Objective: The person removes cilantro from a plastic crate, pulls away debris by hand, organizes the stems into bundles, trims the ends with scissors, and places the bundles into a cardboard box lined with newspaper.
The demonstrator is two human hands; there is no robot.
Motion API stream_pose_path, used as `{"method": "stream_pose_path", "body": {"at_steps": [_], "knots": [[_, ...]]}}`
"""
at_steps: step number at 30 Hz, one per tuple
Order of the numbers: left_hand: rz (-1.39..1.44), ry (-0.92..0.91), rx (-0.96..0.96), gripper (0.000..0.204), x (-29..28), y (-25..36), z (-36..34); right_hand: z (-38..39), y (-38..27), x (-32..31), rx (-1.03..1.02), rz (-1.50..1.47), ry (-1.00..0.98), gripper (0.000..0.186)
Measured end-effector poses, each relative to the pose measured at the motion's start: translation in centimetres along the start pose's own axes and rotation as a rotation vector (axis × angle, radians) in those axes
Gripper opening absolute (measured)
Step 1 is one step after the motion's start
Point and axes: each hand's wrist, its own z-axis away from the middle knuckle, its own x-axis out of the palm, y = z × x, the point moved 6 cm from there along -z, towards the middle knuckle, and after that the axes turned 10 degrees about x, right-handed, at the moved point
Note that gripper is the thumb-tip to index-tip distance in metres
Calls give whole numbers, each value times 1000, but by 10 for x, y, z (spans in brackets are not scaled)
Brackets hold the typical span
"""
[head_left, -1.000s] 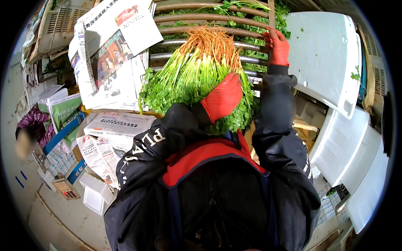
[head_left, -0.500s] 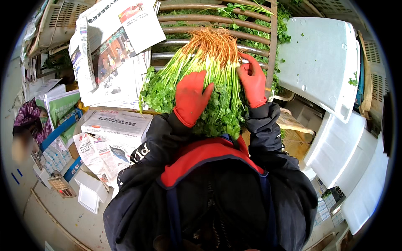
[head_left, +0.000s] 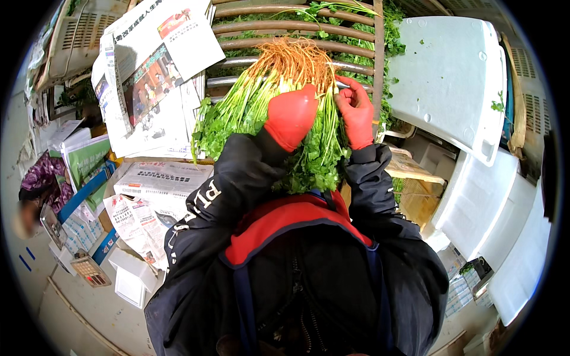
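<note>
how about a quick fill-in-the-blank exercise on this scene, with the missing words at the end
1. The left grip and right grip both wear gloves coloured ____.
2. The green leafy bunch has its tangled orange-brown ____ at the end farthest from the person.
3. The newspaper sheets lie to the ____ of the bunch.
4. The large pale panel lies to its ____.

Missing words: red; roots; left; right.

A slatted table [head_left: 379, 56] of brown and metallic bars spans the frame's upper middle. Across it lies a bunch of leafy greens [head_left: 256, 90], orange roots toward the top; loose green stalks [head_left: 314, 13] cross the uppermost bars.
</note>
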Motion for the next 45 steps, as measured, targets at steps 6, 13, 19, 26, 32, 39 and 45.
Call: {"method": "stream_pose_path", "body": {"at_steps": [6, 13, 19, 26, 32, 39, 45], "knots": [[179, 26, -345, 10, -35, -1, 5, -8, 9, 8, -165, 406, 81, 33], [315, 87, -456, 10, -23, 17, 17, 20, -24, -2, -20, 295, -10, 27], [303, 13, -402, 13, -12, 25, 23, 21, -6, 19, 143, 29, -21, 20], [949, 201, -315, 25, -9, 28, 2, 38, -20, 15, -238, 504, 38, 19], [822, -48, -218, 27, 9, 16, 8, 96, -81, -5, 17, 576, -435, 17], [612, 210, -40, 28, -25, 37, 19, 18, -130, -116, -239, -409, -252, 72], [245, 427, -765, 20, -144, -40, 165, 16, -75, -10, 40, 322, -164, 31]]}}
